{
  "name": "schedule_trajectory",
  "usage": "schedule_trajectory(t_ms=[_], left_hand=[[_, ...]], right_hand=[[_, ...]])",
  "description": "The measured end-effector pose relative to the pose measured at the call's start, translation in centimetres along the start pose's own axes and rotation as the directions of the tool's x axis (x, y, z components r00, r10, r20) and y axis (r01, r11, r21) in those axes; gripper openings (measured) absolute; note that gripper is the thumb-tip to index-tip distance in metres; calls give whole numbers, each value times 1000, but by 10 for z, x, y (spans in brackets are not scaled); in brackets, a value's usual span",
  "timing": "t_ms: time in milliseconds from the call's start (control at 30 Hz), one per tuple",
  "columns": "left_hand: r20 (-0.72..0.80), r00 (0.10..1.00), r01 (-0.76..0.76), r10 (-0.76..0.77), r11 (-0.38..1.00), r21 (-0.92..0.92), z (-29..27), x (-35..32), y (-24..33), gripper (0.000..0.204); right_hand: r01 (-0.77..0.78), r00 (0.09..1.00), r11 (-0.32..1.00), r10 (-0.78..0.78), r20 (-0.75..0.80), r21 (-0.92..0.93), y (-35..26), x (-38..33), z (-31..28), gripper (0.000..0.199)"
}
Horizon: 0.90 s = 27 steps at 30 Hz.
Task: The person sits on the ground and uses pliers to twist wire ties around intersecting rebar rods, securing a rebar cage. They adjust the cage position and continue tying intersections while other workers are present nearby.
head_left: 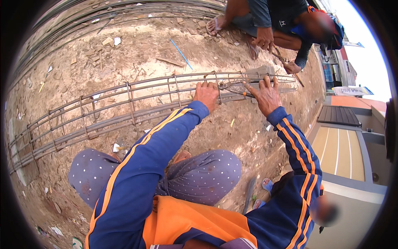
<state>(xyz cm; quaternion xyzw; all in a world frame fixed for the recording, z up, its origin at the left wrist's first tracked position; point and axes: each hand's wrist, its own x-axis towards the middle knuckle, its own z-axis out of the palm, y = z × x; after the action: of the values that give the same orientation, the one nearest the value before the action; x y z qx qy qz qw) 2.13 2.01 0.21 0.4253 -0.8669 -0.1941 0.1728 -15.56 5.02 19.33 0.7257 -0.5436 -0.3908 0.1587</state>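
A long rebar cage (131, 104) of thin steel bars with tied stirrups lies across the ground in front of me. My left hand (206, 94) is closed over its bars near a stirrup. Just right of it, the jaws of a pair of pincers (224, 86) sit against the cage beside another stirrup. My right hand (268, 97) is at the orange-tipped handles, index finger along one of them and the other fingers bent over the bars. The palm side of this hand is hidden.
Blocks prop the cage at its left end (17, 143) and right end (260, 73). Long loose bars (103, 15) lie at the far left. Across the cage a co-worker (286, 29) squats, holding a rod-like tool. Another person is at lower right. A blue straw (181, 54) and debris litter the dirt.
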Motion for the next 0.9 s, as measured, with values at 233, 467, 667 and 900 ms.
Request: schedule_trajectory(t_ms=[233,467,667,900], left_hand=[[24,1000,4,-4,1000,-14,-2,0,1,77],[-64,998,10,-10,1000,4,6,-1,0,72],[-160,985,36,-58,989,-141,1,-1,6,93],[-277,957,-204,81,868,-453,4,48,45,97]], right_hand=[[34,996,999,-36,-80,-27,2,-2,1,73],[96,984,990,-79,-162,101,4,-1,-5,58],[-94,990,937,52,132,338,-7,-10,-14,31],[-318,851,743,-50,523,589,-1,14,-38,44]])
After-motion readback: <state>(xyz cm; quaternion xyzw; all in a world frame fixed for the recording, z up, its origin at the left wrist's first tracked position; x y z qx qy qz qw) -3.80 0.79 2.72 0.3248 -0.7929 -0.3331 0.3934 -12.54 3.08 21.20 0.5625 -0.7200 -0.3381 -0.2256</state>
